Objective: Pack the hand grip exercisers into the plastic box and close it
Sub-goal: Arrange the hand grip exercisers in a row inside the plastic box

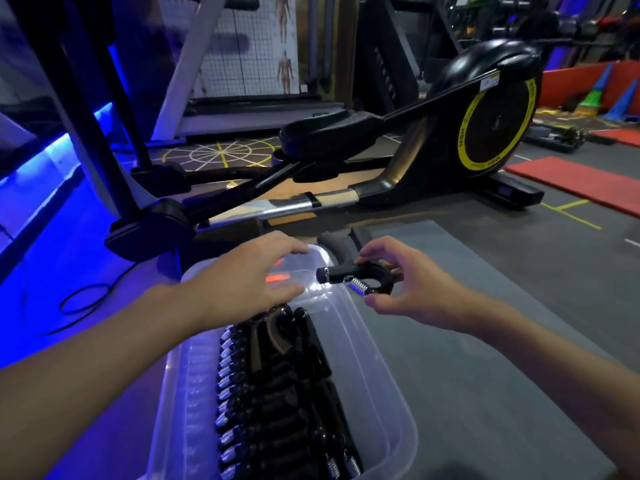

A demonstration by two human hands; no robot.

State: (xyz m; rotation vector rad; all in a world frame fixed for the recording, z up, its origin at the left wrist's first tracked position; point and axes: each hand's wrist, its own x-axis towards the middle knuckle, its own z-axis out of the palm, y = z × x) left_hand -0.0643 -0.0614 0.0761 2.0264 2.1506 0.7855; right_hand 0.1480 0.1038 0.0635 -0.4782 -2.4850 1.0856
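Since the plastic box [377,368] on the floor mat [485,341] is already lined along most of its length with a tight row of packed exercisers [270,382], springs to the left and handles to the right, only the far end is left to be filled. One more hand grip exerciser [349,277] is held in the air just past the box's far right corner. It is pinched by the right hand [412,289], whose fingers [372,252] are curled over its black body from above while the thumb is set beneath the spring. The left hand [242,275] is spread over the far end of the box, its fingers [294,249] loose and wide, with nothing held; whether the row below is touched cannot be told. The step in hand is judged to be the placing of this piece. It would be done well if the piece were turned to match the row, spring to the left, and lowered into the gap at the far end, the leaning pieces being steadied by the left hand. It should be seated below the rim, so that closing is not hindered. No lid can be made out. A dark handle-like thing [330,242] lies on the floor just beyond the box and may be another piece to be packed.
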